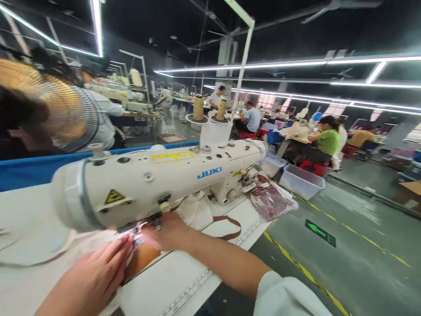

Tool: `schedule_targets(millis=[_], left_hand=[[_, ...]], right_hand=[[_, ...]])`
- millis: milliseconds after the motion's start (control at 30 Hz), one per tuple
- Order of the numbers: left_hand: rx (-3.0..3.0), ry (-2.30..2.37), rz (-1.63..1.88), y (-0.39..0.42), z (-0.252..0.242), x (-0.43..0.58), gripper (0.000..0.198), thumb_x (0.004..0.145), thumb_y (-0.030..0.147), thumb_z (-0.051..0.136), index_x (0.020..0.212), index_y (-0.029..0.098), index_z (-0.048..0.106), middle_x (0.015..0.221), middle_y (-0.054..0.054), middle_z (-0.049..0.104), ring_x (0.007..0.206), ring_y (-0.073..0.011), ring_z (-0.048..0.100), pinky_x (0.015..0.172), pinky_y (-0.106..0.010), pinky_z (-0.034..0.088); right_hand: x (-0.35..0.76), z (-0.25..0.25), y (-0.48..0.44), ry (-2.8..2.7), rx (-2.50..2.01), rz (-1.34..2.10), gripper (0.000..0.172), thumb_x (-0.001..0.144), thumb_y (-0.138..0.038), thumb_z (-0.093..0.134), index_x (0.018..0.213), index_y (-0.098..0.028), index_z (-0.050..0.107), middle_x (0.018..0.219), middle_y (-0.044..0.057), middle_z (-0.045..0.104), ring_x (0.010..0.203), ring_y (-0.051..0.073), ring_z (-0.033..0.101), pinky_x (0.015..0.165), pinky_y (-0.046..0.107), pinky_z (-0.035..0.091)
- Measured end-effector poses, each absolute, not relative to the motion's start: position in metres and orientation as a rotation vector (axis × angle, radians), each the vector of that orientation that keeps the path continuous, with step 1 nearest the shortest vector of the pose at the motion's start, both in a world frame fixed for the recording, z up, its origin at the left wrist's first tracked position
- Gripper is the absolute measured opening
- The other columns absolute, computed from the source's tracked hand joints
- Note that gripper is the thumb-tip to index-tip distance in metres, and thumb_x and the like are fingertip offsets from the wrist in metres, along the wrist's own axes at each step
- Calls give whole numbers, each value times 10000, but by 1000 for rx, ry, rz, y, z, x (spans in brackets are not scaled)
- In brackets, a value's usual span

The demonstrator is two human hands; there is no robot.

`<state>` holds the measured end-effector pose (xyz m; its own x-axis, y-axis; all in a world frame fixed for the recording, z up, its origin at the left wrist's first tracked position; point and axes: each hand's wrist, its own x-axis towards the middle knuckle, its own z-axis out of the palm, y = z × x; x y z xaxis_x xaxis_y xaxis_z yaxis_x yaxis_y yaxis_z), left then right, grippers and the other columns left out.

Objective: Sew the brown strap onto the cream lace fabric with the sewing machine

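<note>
A white sewing machine (pixel 171 175) marked JUKI stretches across the view above my hands. My left hand (pixel 101 265) lies with fingers stretched out together on pale thin fabric (pixel 82 241), its fingertips close to the needle area. My right hand (pixel 164 232) reaches under the machine arm beside the needle, its fingers curled and partly blurred. What those fingers pinch is hidden. An orange-brown plate (pixel 143 258) shows on the bed between both hands. Behind my right wrist lies more cream fabric (pixel 195 210) with a brown strap (pixel 232 226).
A plastic bag of reddish-brown pieces (pixel 271 197) rests at the table's far right end. Clear bins (pixel 302 181) stand on the floor beyond. Two thread cones (pixel 198 108) rise behind the machine. A fan (pixel 72 112) stands at left; several people sit or stand farther back.
</note>
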<state>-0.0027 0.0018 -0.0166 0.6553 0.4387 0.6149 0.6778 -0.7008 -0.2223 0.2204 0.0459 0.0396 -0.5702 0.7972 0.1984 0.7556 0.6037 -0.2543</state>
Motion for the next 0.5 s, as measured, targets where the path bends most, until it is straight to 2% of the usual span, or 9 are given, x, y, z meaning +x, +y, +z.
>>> schedule_targets(millis=[200,300,500], left_hand=[[-2467,-985,-604,-12,12,2,420,1001,207,364,1249,111,688,1253,-136,721,1095,-262,687,918,-387,552],[-2543,-1048,-561,-18,26,8,413,1009,201,352,1270,118,662,1277,-135,711,1115,-260,683,922,-385,565],[-2461,-1147,-593,-24,27,21,422,1073,259,298,1182,125,683,1198,-148,719,1026,-256,694,837,-389,592]], right_hand=[[228,26,46,-2601,-972,-157,210,1020,-304,513,1041,-215,702,1038,72,765,917,210,687,756,283,471],[230,19,44,-2546,-927,-313,221,1039,-308,507,1094,-223,703,1035,66,770,906,200,688,759,282,464],[230,9,41,-2465,-962,-465,315,1078,-389,484,1311,-274,661,1042,32,783,882,191,706,768,289,476]])
